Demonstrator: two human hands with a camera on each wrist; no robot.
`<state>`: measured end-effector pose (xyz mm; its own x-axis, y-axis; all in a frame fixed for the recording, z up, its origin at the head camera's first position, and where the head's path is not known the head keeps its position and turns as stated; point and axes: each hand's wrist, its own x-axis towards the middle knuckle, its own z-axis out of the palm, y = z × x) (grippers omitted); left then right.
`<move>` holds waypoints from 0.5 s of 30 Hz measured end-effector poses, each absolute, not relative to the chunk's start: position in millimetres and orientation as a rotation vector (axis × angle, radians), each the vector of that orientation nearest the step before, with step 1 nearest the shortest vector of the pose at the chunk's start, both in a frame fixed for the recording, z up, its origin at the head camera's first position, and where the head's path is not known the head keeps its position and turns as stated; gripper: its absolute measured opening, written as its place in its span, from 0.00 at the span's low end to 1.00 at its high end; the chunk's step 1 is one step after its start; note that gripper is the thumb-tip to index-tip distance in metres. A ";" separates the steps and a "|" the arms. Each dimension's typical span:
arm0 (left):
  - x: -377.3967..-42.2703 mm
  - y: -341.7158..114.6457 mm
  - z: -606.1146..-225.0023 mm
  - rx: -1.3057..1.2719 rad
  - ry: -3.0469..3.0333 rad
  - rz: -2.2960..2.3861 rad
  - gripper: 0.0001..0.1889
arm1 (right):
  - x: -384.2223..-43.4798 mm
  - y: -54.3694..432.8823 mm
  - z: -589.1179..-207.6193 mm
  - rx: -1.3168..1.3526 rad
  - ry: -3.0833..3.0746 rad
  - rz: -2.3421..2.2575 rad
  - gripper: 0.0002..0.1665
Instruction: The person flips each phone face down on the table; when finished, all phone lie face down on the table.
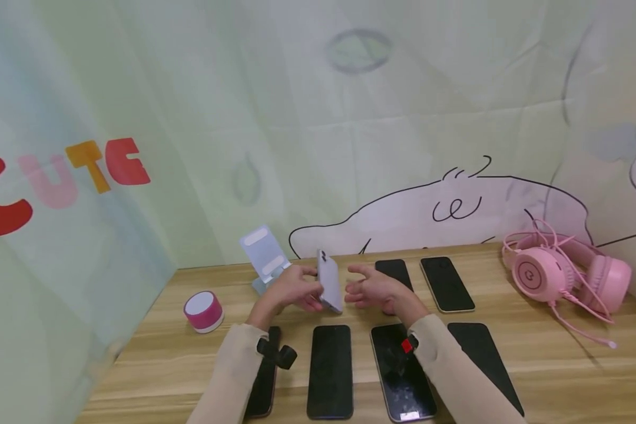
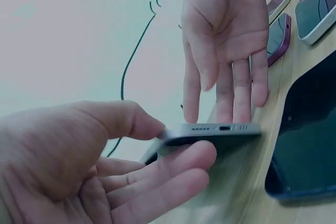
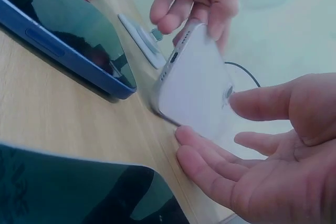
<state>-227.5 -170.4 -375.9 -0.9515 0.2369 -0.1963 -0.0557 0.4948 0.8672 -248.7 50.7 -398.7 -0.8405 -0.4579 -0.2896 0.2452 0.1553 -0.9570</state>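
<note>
Landmark: light-blue phone stand point(image 1: 265, 252), near the back of the wood-grain table point(image 1: 148, 359).

Just right of the stand, a pale lavender smartphone point(image 1: 328, 284), tilted well off flat, camera end away from the person, charging-port end toward them. Whether its lower edge meets the wood, cannot tell.

Left hand point(image 1: 294, 288), in front of the stand, pinches the phone by its left edge: thumb on one face, fingers against the other. Right hand point(image 1: 376, 290), farther right of the stand, spread, palm turned to the phone's back, a gap between; holds nothing.

Step in hand, as I judge it: handling this one phone, left hand bearing it, right hand ready alongside. Next move seems to call for a steady left pinch while the right fingers meet the free edge, clear of the camera bump.

About the stand: pink-and-white round speaker point(image 1: 204, 312) to its near left; pink over-ear headphones point(image 1: 542, 274) far to its right; dark-screened smartphones point(image 1: 330, 372) lying flat, four nearer the person than the stand, two to its right beyond the right hand.
</note>
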 end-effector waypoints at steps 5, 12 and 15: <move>-228.2 -178.5 -380.0 0.231 2.469 1.349 0.30 | -249.8 49.7 -399.5 -0.175 1.930 -1.723 0.39; -228.8 -179.3 -384.4 0.224 2.545 1.196 0.31 | -250.9 50.8 -398.5 -0.183 1.957 -1.687 0.39; -228.5 -177.8 -386.7 0.201 2.574 1.123 0.31 | -250.3 51.4 -398.3 -0.198 1.981 -1.663 0.40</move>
<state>-228.5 -177.8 -386.7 -0.9374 0.2547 -0.2373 -0.0008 0.6801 0.7331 -250.3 51.4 -398.3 -0.8431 -0.4417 -0.3069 0.2256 0.2276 -0.9473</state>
